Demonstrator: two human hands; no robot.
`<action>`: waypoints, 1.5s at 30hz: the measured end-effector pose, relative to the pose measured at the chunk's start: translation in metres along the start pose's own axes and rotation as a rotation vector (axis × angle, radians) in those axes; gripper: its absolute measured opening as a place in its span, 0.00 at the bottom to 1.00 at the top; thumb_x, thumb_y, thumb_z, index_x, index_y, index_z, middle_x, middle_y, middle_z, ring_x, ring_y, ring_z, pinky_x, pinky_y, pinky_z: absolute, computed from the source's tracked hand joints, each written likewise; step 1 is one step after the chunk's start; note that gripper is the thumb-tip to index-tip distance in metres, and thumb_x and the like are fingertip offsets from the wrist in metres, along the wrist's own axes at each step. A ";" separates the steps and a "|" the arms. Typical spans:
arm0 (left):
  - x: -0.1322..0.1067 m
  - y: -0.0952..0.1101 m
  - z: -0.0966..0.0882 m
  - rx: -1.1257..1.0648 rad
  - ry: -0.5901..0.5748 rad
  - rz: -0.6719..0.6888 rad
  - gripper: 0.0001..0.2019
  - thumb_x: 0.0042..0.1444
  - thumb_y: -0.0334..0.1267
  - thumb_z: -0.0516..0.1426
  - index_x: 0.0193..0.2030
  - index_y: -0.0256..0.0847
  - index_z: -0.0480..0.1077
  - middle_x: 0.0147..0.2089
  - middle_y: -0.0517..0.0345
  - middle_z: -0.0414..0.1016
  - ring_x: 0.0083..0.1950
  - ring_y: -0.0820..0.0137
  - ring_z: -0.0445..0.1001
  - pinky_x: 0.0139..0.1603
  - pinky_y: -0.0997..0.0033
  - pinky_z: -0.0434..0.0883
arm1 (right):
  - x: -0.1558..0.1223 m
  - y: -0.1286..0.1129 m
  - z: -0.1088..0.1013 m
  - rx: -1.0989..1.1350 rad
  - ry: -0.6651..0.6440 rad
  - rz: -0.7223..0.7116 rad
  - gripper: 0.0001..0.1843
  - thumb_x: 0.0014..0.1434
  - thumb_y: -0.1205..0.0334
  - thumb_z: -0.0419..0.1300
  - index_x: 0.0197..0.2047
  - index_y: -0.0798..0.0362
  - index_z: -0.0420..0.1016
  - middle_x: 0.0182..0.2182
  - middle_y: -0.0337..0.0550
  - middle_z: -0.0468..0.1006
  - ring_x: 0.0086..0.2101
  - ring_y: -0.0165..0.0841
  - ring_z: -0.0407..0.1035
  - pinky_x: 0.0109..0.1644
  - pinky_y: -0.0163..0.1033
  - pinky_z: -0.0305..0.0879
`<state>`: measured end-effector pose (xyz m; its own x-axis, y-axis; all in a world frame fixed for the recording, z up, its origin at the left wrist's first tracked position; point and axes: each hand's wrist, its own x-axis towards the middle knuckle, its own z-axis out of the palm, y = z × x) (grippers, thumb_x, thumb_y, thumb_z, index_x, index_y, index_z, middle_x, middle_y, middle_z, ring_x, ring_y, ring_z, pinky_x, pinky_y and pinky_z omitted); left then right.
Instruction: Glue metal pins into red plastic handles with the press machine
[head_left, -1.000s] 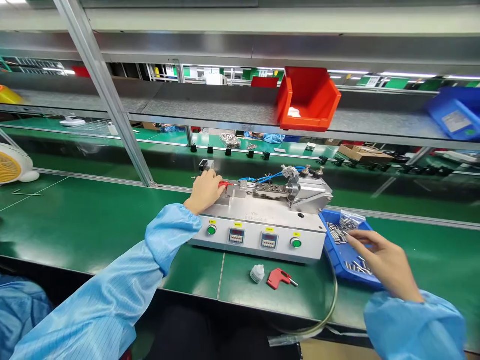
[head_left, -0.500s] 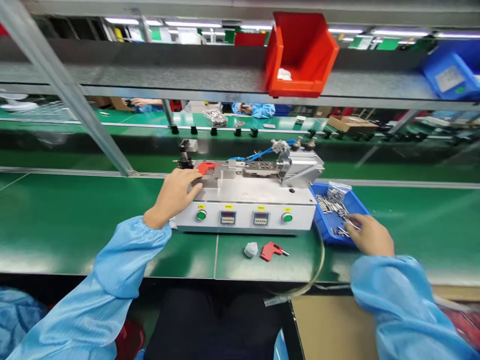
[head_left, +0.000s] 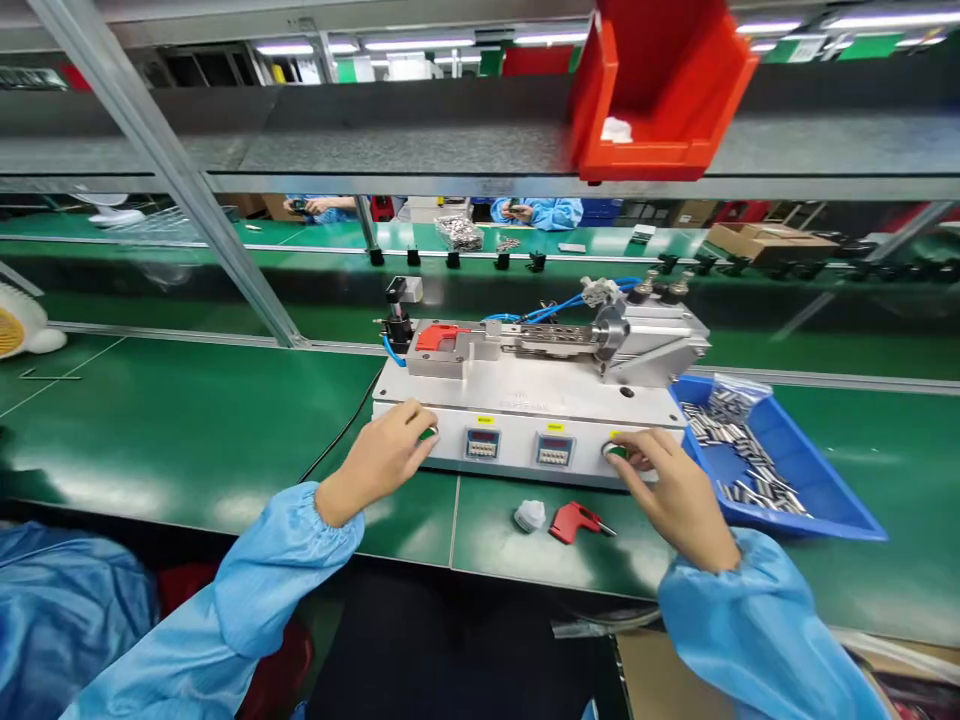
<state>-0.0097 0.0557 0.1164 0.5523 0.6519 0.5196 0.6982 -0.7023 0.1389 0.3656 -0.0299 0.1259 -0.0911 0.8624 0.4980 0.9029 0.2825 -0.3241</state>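
Note:
My left hand (head_left: 379, 460) is at the left green button (head_left: 428, 433) on the machine's front panel, thumb and forefinger closed about it. The right green button (head_left: 616, 451) sits between the thumb and forefinger of my right hand (head_left: 671, 485). The other fingers of that hand curl under, and I cannot see whether they hold anything. On top of the metal bench machine (head_left: 517, 395), a red pistol-shaped part (head_left: 439, 337) lies in the block at the left. A second red part (head_left: 571, 522) with a metal pin lies before the machine, beside a crumpled whitish piece (head_left: 530, 515).
Right of the machine stands a blue bin (head_left: 832, 490) of metal pins (head_left: 757, 470) and a plastic bag. A red bin (head_left: 660, 150) sits on the overhead shelf (head_left: 412, 130). A slanted metal post (head_left: 180, 200) rises at left. Across the bench, co-workers' hands handle small parts.
My left hand has moved from the red part in the block down to the left button. My right hand has left the bin of pins for the right button. The view has shifted.

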 end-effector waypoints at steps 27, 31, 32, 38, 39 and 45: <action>-0.063 0.033 0.000 -0.306 0.082 -0.013 0.08 0.72 0.32 0.55 0.53 0.40 0.73 0.47 0.50 0.78 0.48 0.63 0.79 0.50 0.65 0.75 | -0.089 -0.022 0.052 -0.054 -0.297 0.169 0.12 0.71 0.59 0.55 0.51 0.51 0.77 0.43 0.54 0.79 0.45 0.48 0.73 0.49 0.53 0.75; -0.081 0.042 0.009 -0.483 0.003 -0.038 0.07 0.73 0.33 0.55 0.52 0.41 0.74 0.46 0.50 0.78 0.48 0.64 0.78 0.50 0.66 0.75 | -0.087 -0.021 0.035 0.036 -0.229 0.180 0.11 0.73 0.55 0.53 0.48 0.50 0.75 0.40 0.51 0.80 0.41 0.45 0.76 0.46 0.49 0.76; -0.087 0.044 0.011 -0.537 -0.023 -0.060 0.08 0.73 0.34 0.55 0.51 0.41 0.74 0.46 0.50 0.79 0.47 0.65 0.78 0.49 0.66 0.75 | -0.086 -0.026 0.026 0.087 -0.210 0.169 0.11 0.74 0.55 0.54 0.48 0.49 0.75 0.40 0.50 0.80 0.40 0.43 0.77 0.45 0.47 0.76; -0.096 0.063 0.022 -0.923 -0.323 -0.245 0.15 0.74 0.46 0.54 0.54 0.40 0.77 0.47 0.48 0.80 0.43 0.65 0.77 0.47 0.65 0.75 | -0.080 -0.082 0.000 0.389 -0.189 -0.054 0.09 0.71 0.60 0.61 0.53 0.47 0.76 0.41 0.48 0.82 0.40 0.40 0.79 0.44 0.41 0.78; -0.093 0.067 0.023 -1.000 -0.384 -0.250 0.17 0.73 0.48 0.54 0.56 0.40 0.77 0.47 0.48 0.80 0.43 0.65 0.77 0.47 0.65 0.75 | -0.078 -0.092 0.003 0.413 -0.205 -0.098 0.10 0.71 0.60 0.61 0.54 0.46 0.76 0.42 0.49 0.83 0.41 0.40 0.80 0.45 0.41 0.78; -0.081 0.080 0.025 -1.300 -0.488 -0.408 0.21 0.67 0.57 0.60 0.50 0.39 0.78 0.42 0.51 0.80 0.42 0.65 0.74 0.46 0.67 0.73 | -0.068 -0.123 0.042 0.489 -0.197 -0.127 0.13 0.71 0.60 0.61 0.56 0.46 0.79 0.43 0.50 0.83 0.42 0.42 0.80 0.46 0.45 0.79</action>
<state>0.0128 -0.0466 0.0643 0.7022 0.7109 -0.0395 0.0887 -0.0323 0.9955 0.2432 -0.1055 0.0987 -0.3061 0.8579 0.4127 0.5833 0.5116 -0.6309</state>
